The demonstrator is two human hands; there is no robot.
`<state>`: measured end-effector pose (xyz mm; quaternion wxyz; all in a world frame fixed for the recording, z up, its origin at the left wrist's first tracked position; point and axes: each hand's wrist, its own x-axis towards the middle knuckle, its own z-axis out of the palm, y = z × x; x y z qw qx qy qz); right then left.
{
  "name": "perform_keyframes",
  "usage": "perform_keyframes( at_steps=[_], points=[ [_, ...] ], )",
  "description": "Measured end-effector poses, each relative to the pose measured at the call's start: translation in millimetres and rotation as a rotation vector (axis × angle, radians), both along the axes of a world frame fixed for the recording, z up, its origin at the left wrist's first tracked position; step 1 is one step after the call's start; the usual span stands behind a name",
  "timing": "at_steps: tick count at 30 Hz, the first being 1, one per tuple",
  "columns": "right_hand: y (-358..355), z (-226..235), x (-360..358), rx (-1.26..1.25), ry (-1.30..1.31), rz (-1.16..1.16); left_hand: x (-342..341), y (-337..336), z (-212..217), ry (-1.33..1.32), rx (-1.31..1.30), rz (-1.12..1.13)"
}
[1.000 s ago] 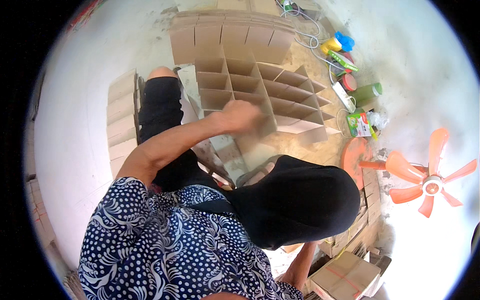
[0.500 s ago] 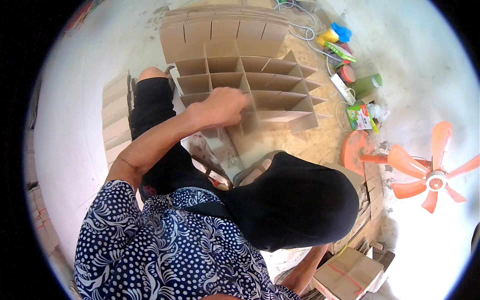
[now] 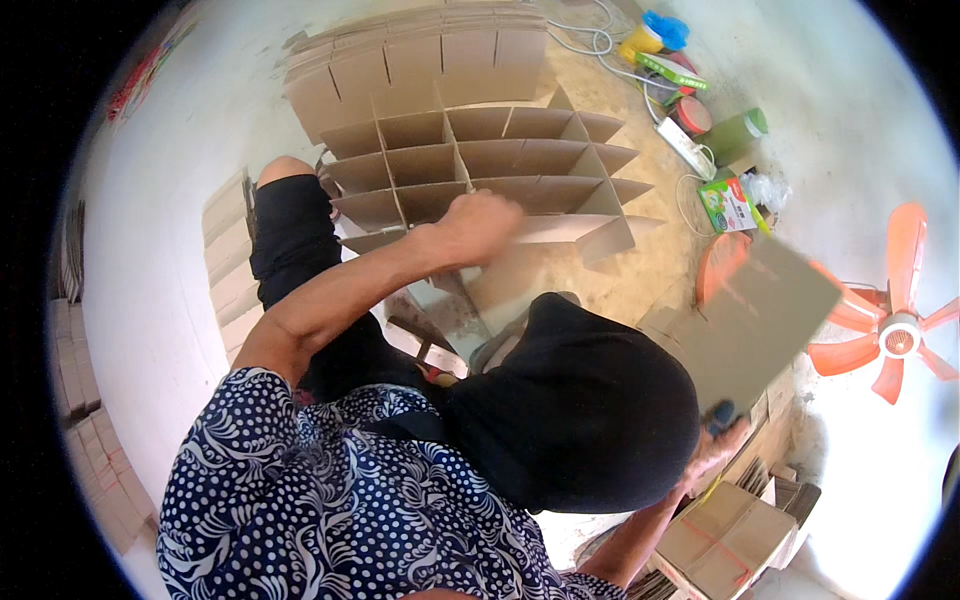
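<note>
A cardboard divider grid [image 3: 425, 165] of interlocked strips stands on the floor ahead of my knees. My left hand [image 3: 482, 225] is closed at its near side, over the end of a middle cross strip; the fingertips are blurred and partly hidden. Low on the right, beside my black-clad knee, my right hand [image 3: 722, 445] grips a flat cardboard sheet [image 3: 755, 325] by its near edge. A dark blue cover shows on one of its digits. The sheet is tilted up, in front of part of the orange fan.
Slotted cardboard pieces [image 3: 420, 65] stand stacked behind the grid. An orange fan [image 3: 898, 338] is at right. Along the wall lie a power strip [image 3: 686, 148], a green container [image 3: 738, 135] and cables. A tied cardboard bundle [image 3: 725, 540] sits lower right; more cardboard [image 3: 228, 260] is at left.
My right hand has come out from behind the knee, bringing up the cardboard sheet. The left hand has shifted slightly right and down along the grid's near side. The view has shifted slightly.
</note>
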<state>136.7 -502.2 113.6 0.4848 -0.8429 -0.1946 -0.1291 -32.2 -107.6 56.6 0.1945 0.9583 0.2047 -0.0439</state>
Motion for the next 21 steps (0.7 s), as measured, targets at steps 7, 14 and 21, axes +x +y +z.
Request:
perform_keyframes(
  at_steps=[7, 14, 21],
  points=[
    [163.0, 39.2, 15.3, -0.099, -0.292, 0.489, 16.4, -3.6, 1.0, 0.043, -0.084, -0.037],
    [240.9, 67.7, 37.8, -0.333, -0.513, 0.750, 7.7, 8.4, -3.8, 0.066, -0.175, -0.075],
    [254.9, 71.0, 41.4, -0.816, -0.447, 0.576, 4.8, 8.4, -5.9, -0.036, -0.152, -0.063]
  ],
)
